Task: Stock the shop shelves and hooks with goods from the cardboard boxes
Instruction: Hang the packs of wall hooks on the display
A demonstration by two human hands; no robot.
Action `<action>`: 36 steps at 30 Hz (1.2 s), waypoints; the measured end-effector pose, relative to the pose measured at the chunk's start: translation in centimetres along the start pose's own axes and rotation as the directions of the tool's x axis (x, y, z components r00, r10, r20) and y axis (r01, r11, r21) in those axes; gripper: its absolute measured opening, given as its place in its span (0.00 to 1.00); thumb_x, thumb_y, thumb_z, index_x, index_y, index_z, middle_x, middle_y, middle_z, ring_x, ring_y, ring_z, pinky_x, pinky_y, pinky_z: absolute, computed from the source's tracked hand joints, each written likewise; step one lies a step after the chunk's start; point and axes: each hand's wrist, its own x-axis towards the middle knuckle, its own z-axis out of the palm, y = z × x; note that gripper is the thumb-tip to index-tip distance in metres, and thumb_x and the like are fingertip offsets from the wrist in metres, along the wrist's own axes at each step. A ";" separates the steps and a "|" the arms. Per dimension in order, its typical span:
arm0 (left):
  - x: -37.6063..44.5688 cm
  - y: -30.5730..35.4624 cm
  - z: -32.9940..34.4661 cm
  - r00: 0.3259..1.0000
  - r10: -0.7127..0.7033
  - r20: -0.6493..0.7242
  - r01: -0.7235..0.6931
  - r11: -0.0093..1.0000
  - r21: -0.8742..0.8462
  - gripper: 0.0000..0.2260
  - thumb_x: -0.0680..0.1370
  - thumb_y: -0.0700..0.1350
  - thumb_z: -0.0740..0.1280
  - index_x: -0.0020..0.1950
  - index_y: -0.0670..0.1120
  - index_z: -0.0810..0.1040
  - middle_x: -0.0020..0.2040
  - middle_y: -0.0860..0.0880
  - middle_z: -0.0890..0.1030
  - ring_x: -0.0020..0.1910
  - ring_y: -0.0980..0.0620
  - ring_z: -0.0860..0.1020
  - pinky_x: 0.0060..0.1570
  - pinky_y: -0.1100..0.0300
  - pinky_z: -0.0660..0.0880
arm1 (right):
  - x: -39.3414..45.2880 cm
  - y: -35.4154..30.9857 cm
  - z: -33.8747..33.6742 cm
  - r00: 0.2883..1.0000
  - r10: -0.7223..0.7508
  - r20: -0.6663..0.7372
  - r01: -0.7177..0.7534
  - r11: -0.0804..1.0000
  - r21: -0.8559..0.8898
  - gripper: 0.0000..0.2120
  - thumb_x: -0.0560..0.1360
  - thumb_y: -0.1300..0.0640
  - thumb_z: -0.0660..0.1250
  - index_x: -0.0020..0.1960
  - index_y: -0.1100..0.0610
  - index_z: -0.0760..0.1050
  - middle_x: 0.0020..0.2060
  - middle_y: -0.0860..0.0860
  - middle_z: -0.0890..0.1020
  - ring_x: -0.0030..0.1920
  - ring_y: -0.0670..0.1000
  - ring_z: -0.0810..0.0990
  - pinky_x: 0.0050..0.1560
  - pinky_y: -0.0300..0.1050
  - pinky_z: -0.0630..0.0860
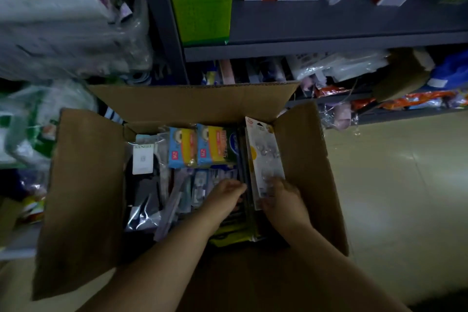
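An open cardboard box (86, 185) stands on the floor below me, packed with goods. My right hand (283, 200) grips the near end of a white blister card of clear hooks (263, 157) at the box's right side. My left hand (225, 195) reaches in beside it, fingers against a row of dark flat packets (244, 159) standing on edge. Two blue and yellow packs (200, 147) lie at the far end. A dark sock pack with a white label (143, 159) lies at the left.
A dark metal shelf unit (329, 40) rises behind the box, holding a green carton (202, 0), white boxes and bagged goods. Plastic-wrapped bundles (58, 15) pile up at the left. Pale floor tiles (395, 185) lie to the right.
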 end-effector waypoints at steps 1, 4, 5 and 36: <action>0.5 0.2 1.0 1.000 -0.008 -0.006 0.008 1.000 -0.002 0.06 0.79 0.53 0.62 0.49 0.52 0.74 0.51 0.50 0.76 0.54 0.50 0.77 0.60 0.52 0.74 | 0.0 0.1 -0.1 1.000 -0.009 0.001 0.009 1.000 0.026 0.27 0.76 0.54 0.65 0.73 0.49 0.62 0.66 0.50 0.72 0.67 0.54 0.69 0.63 0.52 0.73; 1.8 0.6 3.6 1.000 -0.013 -0.028 0.014 0.999 0.040 0.17 0.79 0.58 0.60 0.60 0.49 0.75 0.53 0.50 0.76 0.54 0.49 0.76 0.56 0.56 0.72 | 0.0 0.3 -0.6 0.999 -0.014 0.029 0.010 0.990 0.140 0.21 0.76 0.58 0.64 0.69 0.55 0.68 0.62 0.53 0.75 0.62 0.54 0.74 0.61 0.47 0.73; 2.2 0.7 4.1 0.999 0.005 -0.038 -0.003 0.999 0.050 0.18 0.79 0.58 0.61 0.62 0.48 0.75 0.53 0.49 0.78 0.54 0.49 0.76 0.54 0.56 0.72 | 0.0 0.4 -0.8 0.999 -0.018 0.034 0.011 0.983 0.181 0.19 0.76 0.59 0.65 0.67 0.56 0.69 0.60 0.54 0.76 0.60 0.54 0.75 0.59 0.44 0.73; -3.2 -2.2 -2.0 0.958 0.144 -0.250 -0.211 0.940 -0.270 0.07 0.76 0.39 0.69 0.53 0.40 0.81 0.49 0.40 0.84 0.51 0.39 0.81 0.55 0.45 0.78 | 0.5 -3.6 -4.8 0.986 -0.016 0.163 -0.075 0.839 0.539 0.32 0.78 0.43 0.61 0.77 0.49 0.53 0.72 0.51 0.65 0.68 0.53 0.70 0.57 0.39 0.70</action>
